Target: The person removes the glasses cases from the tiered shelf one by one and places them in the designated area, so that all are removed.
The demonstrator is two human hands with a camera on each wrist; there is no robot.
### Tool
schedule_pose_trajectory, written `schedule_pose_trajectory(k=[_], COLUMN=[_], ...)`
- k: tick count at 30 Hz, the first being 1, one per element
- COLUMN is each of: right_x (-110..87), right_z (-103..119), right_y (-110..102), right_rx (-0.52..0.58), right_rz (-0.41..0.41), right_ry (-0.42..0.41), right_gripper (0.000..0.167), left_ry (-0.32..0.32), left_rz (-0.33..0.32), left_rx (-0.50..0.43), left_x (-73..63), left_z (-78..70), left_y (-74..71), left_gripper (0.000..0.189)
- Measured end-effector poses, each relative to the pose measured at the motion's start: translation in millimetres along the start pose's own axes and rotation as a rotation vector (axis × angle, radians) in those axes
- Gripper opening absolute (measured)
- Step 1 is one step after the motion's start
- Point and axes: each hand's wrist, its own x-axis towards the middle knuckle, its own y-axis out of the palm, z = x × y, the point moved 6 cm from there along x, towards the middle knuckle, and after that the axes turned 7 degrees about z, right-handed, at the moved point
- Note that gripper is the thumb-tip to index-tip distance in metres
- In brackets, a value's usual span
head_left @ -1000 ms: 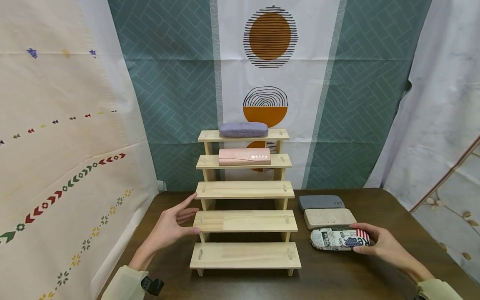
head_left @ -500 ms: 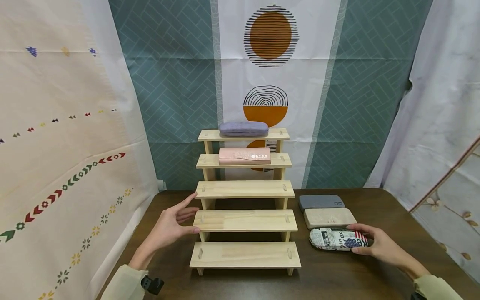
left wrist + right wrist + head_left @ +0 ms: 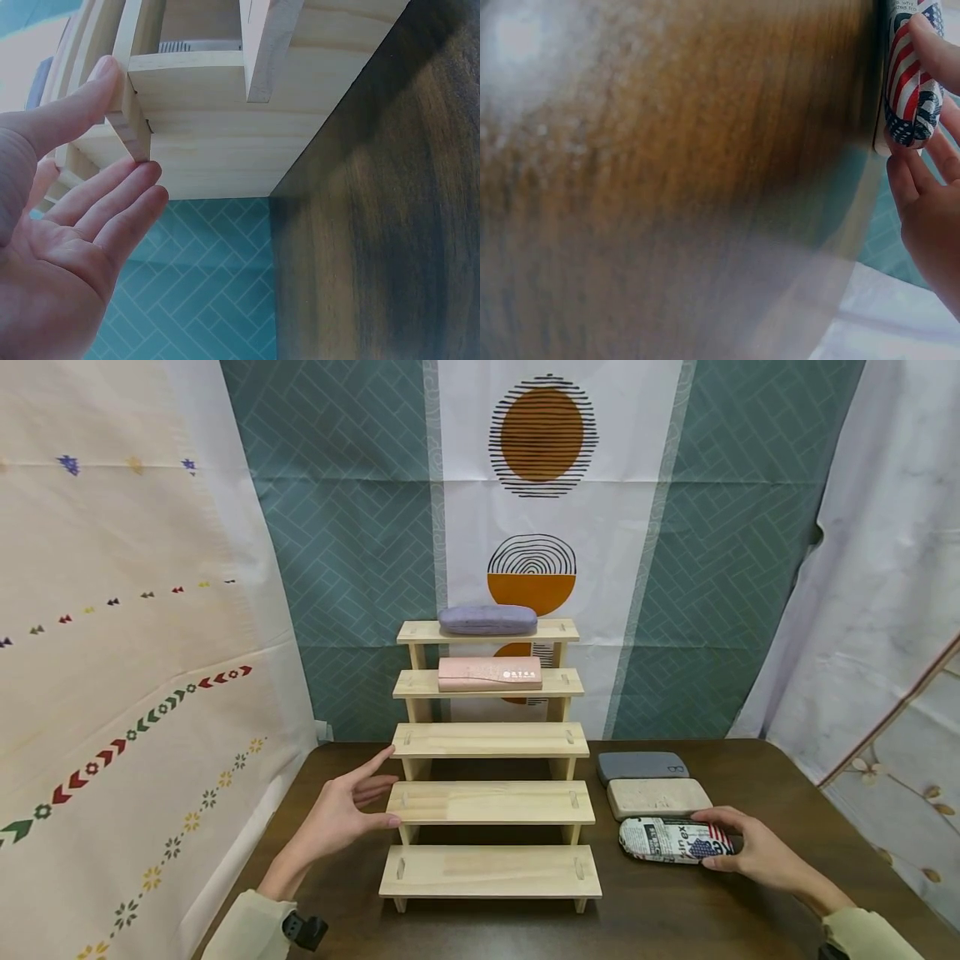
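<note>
A stepped wooden display stand (image 3: 491, 871) stands on the table, a purple glasses case (image 3: 487, 619) on its top step and a pink glasses case (image 3: 489, 674) one step lower. My left hand (image 3: 341, 810) holds the stand's left side; in the left wrist view the thumb and fingertips pinch a plank (image 3: 131, 127) at its end. At the right, my right hand (image 3: 753, 856) grips the right end of a newspaper-and-flag print glasses case (image 3: 667, 840) between thumb and fingers. In the right wrist view the same case (image 3: 907, 82) shows its striped end.
Behind the printed case lie a cream glasses case (image 3: 658, 797) and a grey-blue one (image 3: 643, 765), in a row beside the stand. Printed cloths hang behind (image 3: 337, 568) and on both sides of the dark wooden table (image 3: 675, 918).
My right hand has shifted slightly left along the printed case, which has also slid a little to the left. My left hand stays in place on the stand.
</note>
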Motion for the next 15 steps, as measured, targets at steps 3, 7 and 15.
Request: schedule_pose_trajectory(k=[3, 7, 15], right_x=[0.2, -0.7, 2.1], right_z=[-0.9, -1.0, 0.5], right_y=[0.4, 0.8, -0.9], right_rx=[-0.023, -0.044, -0.068], right_rz=[0.001, -0.011, -0.021], right_ry=[0.012, 0.001, 0.001], right_gripper=[0.062, 0.063, 0.065], left_ry=[0.002, 0.013, 0.014], left_rz=[0.006, 0.014, 0.012], left_rx=[-0.004, -0.012, -0.024], left_x=[-0.1, 0.0, -0.3], left_z=[0.2, -0.4, -1.1], left_y=[0.5, 1.7, 1.4], left_gripper=[0.105, 0.103, 0.102])
